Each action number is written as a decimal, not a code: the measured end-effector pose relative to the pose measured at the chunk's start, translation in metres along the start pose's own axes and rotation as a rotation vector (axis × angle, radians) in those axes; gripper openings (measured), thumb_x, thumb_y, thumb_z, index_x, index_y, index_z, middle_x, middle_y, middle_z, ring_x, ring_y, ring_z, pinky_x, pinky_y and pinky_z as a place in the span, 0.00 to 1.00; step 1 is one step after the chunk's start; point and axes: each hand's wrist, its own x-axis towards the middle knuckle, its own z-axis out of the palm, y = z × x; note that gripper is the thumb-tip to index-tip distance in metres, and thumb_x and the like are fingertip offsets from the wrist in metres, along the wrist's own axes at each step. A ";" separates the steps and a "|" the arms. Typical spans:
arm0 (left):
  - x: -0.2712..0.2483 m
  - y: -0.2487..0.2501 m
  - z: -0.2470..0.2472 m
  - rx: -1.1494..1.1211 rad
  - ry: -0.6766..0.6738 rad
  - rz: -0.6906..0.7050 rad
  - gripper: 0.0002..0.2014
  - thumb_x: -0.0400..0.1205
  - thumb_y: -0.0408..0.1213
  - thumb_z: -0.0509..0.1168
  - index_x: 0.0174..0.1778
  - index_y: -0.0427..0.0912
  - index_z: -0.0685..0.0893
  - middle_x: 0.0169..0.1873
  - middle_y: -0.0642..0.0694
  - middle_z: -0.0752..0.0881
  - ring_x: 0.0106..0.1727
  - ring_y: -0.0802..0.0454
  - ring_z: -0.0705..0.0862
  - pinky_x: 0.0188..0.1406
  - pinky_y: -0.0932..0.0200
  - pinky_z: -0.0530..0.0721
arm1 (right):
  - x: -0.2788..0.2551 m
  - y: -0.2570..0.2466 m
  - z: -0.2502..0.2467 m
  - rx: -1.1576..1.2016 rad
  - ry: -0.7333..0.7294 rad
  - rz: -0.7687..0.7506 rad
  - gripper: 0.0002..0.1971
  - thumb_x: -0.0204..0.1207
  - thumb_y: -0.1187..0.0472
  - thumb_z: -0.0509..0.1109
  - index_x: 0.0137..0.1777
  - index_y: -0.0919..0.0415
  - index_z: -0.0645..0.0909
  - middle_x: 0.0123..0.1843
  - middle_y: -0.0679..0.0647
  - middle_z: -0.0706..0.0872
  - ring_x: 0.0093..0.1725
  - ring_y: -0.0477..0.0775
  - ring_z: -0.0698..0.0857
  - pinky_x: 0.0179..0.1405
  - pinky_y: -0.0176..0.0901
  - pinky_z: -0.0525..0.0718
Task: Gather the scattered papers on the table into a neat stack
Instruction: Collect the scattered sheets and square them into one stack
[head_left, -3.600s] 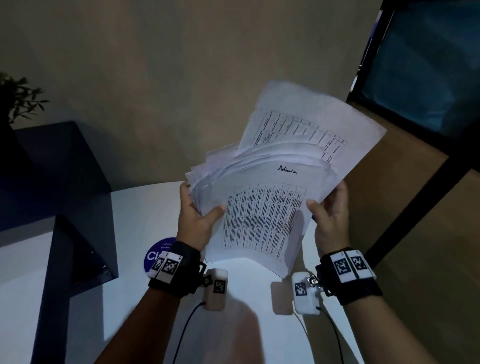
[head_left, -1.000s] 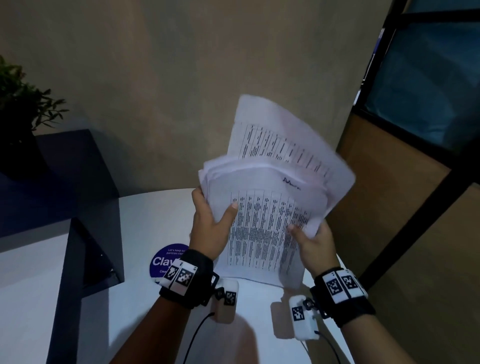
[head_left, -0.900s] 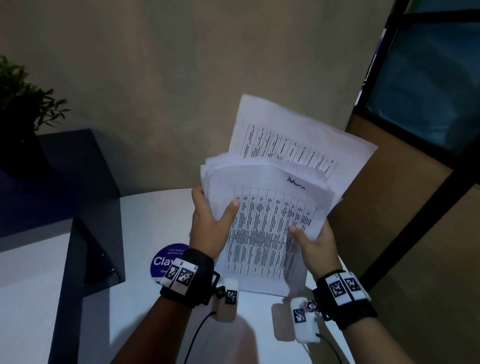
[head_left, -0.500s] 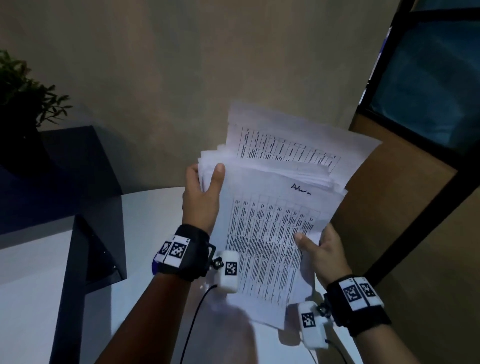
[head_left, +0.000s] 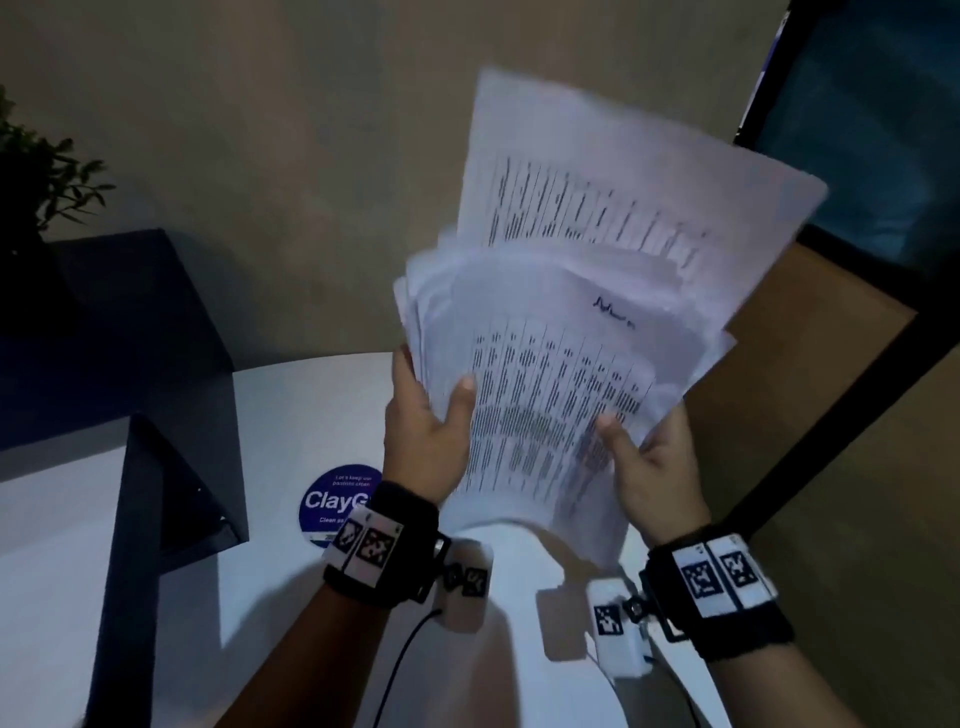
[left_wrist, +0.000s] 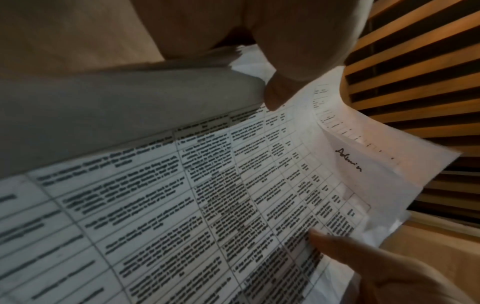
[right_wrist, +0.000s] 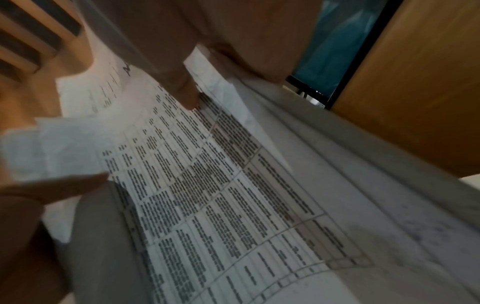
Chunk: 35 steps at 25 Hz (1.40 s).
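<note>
A loose bundle of white printed papers stands upright above the white table, its sheets fanned and uneven at the top. The front sheet carries a printed table and a handwritten word. My left hand grips the bundle's left edge, thumb across the front sheet. My right hand holds the right edge lower down, thumb pressed on the print. The left wrist view shows the front sheet up close, as does the right wrist view, where it appears with my right thumb. The bundle's lower edge hangs just above the table.
A round blue sticker lies on the table beside my left wrist. A dark cabinet with a potted plant stands at the left. A wooden panel and dark frame rise at the right.
Both hands have lifted the bundle higher. My left hand slid back down its left edge, and the back sheets now stick up further.
</note>
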 end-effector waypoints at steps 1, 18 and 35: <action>0.003 0.006 0.000 -0.005 0.010 0.052 0.25 0.83 0.38 0.68 0.63 0.69 0.64 0.53 0.77 0.78 0.52 0.82 0.81 0.48 0.82 0.78 | 0.005 -0.002 0.001 0.009 0.011 -0.029 0.28 0.82 0.69 0.67 0.73 0.43 0.64 0.62 0.28 0.78 0.61 0.21 0.78 0.60 0.29 0.78; 0.004 -0.042 -0.026 -0.149 -0.109 -0.043 0.35 0.66 0.49 0.76 0.67 0.63 0.66 0.61 0.56 0.82 0.60 0.64 0.85 0.53 0.65 0.86 | 0.010 0.029 0.004 0.228 0.018 0.072 0.37 0.72 0.78 0.73 0.73 0.49 0.62 0.64 0.49 0.81 0.59 0.35 0.86 0.57 0.36 0.87; 0.014 -0.039 -0.025 -0.235 0.036 -0.159 0.18 0.81 0.32 0.70 0.67 0.40 0.79 0.55 0.52 0.89 0.55 0.65 0.87 0.60 0.55 0.83 | 0.023 -0.001 -0.014 -0.150 -0.264 0.211 0.16 0.74 0.61 0.78 0.60 0.47 0.82 0.56 0.42 0.89 0.54 0.31 0.87 0.63 0.47 0.85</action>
